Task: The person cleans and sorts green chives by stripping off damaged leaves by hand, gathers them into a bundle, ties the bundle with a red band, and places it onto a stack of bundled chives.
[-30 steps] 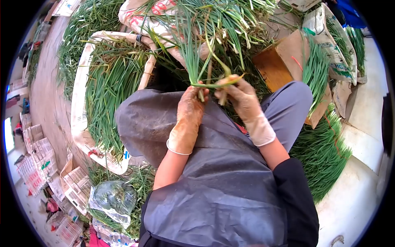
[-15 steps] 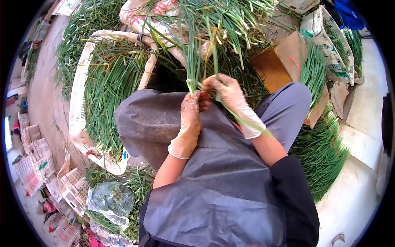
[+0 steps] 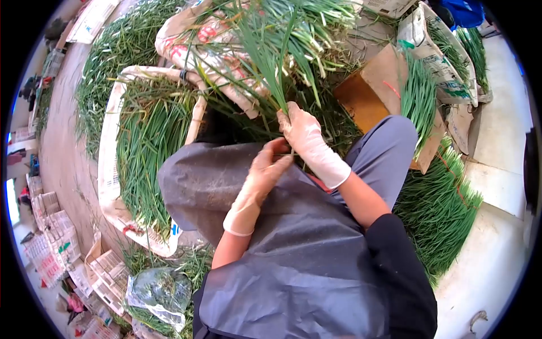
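My gloved right hand (image 3: 307,135) is closed around the lower stems of a small bunch of green stalks (image 3: 272,68), whose leaves fan upward. Just below and to its left, my gloved left hand (image 3: 267,168) has its fingers curled near the stem ends; what lies between those fingers is too small to make out. Both hands are above the dark apron (image 3: 293,243) on my lap. Behind the bunch, more stalks with white ends (image 3: 324,28) lie over a white sack with red print (image 3: 206,34).
A white crate (image 3: 107,164) of green stalks stands at the left. On the right are an open cardboard box (image 3: 381,79), a large green bundle (image 3: 437,220) and another filled crate (image 3: 418,34). A clear plastic bag (image 3: 161,291) lies at the lower left.
The bunch has passed from my left hand to my right hand, which has moved up to its stems. My left hand has dropped lower. The long loose stalk by my right forearm is gone from view.
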`<state>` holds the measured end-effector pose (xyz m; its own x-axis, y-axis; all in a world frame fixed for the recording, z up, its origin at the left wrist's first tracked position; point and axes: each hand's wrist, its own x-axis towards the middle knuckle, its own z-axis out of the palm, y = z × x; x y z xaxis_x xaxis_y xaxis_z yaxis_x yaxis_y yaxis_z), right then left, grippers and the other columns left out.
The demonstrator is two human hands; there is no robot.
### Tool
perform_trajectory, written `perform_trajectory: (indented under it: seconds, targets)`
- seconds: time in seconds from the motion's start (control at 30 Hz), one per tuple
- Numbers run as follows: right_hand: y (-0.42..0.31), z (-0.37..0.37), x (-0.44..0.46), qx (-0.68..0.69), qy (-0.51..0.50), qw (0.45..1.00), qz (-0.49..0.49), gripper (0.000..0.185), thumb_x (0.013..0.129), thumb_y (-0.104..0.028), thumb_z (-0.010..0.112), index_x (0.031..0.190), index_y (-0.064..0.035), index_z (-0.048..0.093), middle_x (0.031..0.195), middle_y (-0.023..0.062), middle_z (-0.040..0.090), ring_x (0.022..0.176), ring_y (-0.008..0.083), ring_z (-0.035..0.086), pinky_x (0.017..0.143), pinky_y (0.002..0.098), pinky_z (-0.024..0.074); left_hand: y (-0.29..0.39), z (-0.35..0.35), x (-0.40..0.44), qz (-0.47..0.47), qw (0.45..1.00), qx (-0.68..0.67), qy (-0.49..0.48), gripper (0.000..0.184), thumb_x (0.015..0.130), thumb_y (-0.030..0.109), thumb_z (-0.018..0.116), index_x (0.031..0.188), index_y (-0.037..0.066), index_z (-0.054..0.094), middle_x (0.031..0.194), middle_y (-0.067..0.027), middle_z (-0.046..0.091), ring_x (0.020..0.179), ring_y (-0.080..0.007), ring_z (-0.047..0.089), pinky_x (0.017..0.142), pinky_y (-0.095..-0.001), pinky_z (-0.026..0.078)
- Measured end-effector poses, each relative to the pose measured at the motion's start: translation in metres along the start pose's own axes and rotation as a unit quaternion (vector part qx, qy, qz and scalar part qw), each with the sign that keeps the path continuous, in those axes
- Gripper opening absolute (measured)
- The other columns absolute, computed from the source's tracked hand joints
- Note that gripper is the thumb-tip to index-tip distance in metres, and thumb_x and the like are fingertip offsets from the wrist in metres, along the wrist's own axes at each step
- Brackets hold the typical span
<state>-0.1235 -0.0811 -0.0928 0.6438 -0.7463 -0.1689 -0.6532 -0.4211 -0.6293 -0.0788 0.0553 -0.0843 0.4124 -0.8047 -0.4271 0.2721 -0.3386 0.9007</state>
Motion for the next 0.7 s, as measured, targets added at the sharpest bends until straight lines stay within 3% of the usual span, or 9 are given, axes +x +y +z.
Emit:
perform_trajectory:
  seconds: [0.13, 0.2, 0.27, 0.33, 0.4, 0.47, 0.53, 0.63, 0.7]
  targets:
    - [-0.015, 0.009, -0.031, -0.203, -0.145, 0.954, -0.165, 0.028, 0.083, -0.031, 0.055, 0.094, -0.0064, 0.051, 0.063, 0.0138, 0.06, 0.062, 0.0346, 0.061, 0.054, 0.0418, 0.0483, 0.015, -0.011, 0.026, -0.115, 0.95, -0.285, 0.045, 0.04, 0.087, 0.022, 0.06, 0.117, -0.003, 0.051, 0.111, -0.0108, 0.059, 0.096, -0.0197, 0.056, 0.086, -0.0322, 0.044]
    - [-0.012, -0.024, -0.039, -0.079, -0.213, 0.939, -0.258, 0.041, 0.079, -0.036, 0.06, 0.095, 0.0004, 0.05, 0.078, 0.0169, 0.062, 0.066, 0.0313, 0.063, 0.061, 0.0433, 0.0498, -0.001, -0.027, 0.042, -0.151, 0.909, -0.38, 0.083, 0.035, 0.084, 0.025, 0.064, 0.108, 0.0, 0.058, 0.098, -0.011, 0.064, 0.091, -0.0187, 0.059, 0.082, -0.0289, 0.046]
    - [-0.009, -0.051, 0.001, 0.096, -0.156, 0.981, -0.069, 0.046, 0.08, -0.04, 0.06, 0.099, 0.0011, 0.05, 0.088, 0.0194, 0.062, 0.076, 0.0306, 0.063, 0.068, 0.0429, 0.0496, 0.026, -0.034, 0.037, -0.061, 0.896, -0.414, 0.151, 0.026, 0.086, 0.021, 0.061, 0.101, 0.0, 0.06, 0.092, -0.0116, 0.065, 0.075, -0.0191, 0.062, 0.075, -0.0314, 0.05]
    - [0.005, -0.048, 0.042, -0.271, 0.122, 0.955, -0.002, 0.043, 0.083, -0.039, 0.059, 0.101, -0.0001, 0.054, 0.09, 0.0159, 0.063, 0.077, 0.0239, 0.064, 0.067, 0.0372, 0.0507, 0.062, -0.035, 0.026, 0.036, 0.912, -0.401, 0.085, 0.028, 0.09, 0.024, 0.056, 0.104, 0.0, 0.058, 0.082, -0.0078, 0.063, 0.064, -0.014, 0.056, 0.065, -0.0278, 0.047]
    - [0.05, -0.028, 0.089, -0.201, 0.051, 0.973, 0.104, 0.04, 0.085, -0.039, 0.058, 0.098, -0.0009, 0.058, 0.087, 0.0144, 0.064, 0.072, 0.0174, 0.063, 0.064, 0.0336, 0.0507, 0.091, -0.019, 0.023, 0.089, 0.911, -0.399, 0.047, 0.03, 0.093, 0.027, 0.051, 0.105, 0.001, 0.058, 0.068, -0.0022, 0.055, 0.053, -0.0089, 0.043, 0.053, -0.0246, 0.037]
    - [0.062, -0.027, 0.095, 0.164, -0.107, 0.963, 0.187, 0.04, 0.087, -0.039, 0.056, 0.093, 0.0003, 0.06, 0.082, 0.0147, 0.063, 0.072, 0.0156, 0.061, 0.066, 0.0348, 0.0499, 0.102, -0.016, 0.033, 0.099, 0.903, -0.418, 0.013, 0.031, 0.092, 0.028, 0.052, 0.106, 0.001, 0.058, 0.06, 0.0032, 0.042, 0.046, -0.0046, 0.03, 0.047, -0.0207, 0.025]
    - [0.041, -0.029, 0.072, 0.09, 0.024, 0.995, 0.023, 0.037, 0.091, -0.038, 0.049, 0.098, -0.003, 0.058, 0.079, 0.0162, 0.062, 0.073, 0.0271, 0.062, 0.069, 0.041, 0.0478, 0.083, -0.021, 0.052, 0.058, 0.889, -0.454, 0.026, 0.026, 0.09, 0.025, 0.055, 0.102, 0.002, 0.058, 0.058, 0.0044, 0.038, 0.045, -0.004, 0.028, 0.046, -0.0214, 0.026]
    - [0.036, -0.032, 0.055, -0.076, 0.082, 0.99, 0.083, 0.038, 0.092, -0.041, 0.042, 0.099, -0.0057, 0.055, 0.081, 0.0209, 0.062, 0.077, 0.0384, 0.06, 0.068, 0.0461, 0.0461, 0.048, -0.012, 0.068, -0.066, 0.886, -0.444, 0.118, 0.023, 0.086, 0.023, 0.063, 0.097, 0.003, 0.058, 0.061, 0.0034, 0.044, 0.044, -0.0054, 0.028, 0.047, -0.0221, 0.025]
    - [0.021, -0.028, 0.028, -0.083, 0.152, 0.984, -0.044, 0.025, 0.09, -0.032, 0.05, 0.091, -0.0071, 0.053, 0.067, 0.0157, 0.06, 0.063, 0.0373, 0.059, 0.055, 0.0436, 0.0463, 0.03, -0.003, 0.075, -0.092, 0.884, -0.442, 0.122, 0.027, 0.083, 0.024, 0.066, 0.097, 0.004, 0.058, 0.067, 0.0024, 0.05, 0.046, -0.0061, 0.033, 0.047, -0.0221, 0.028]
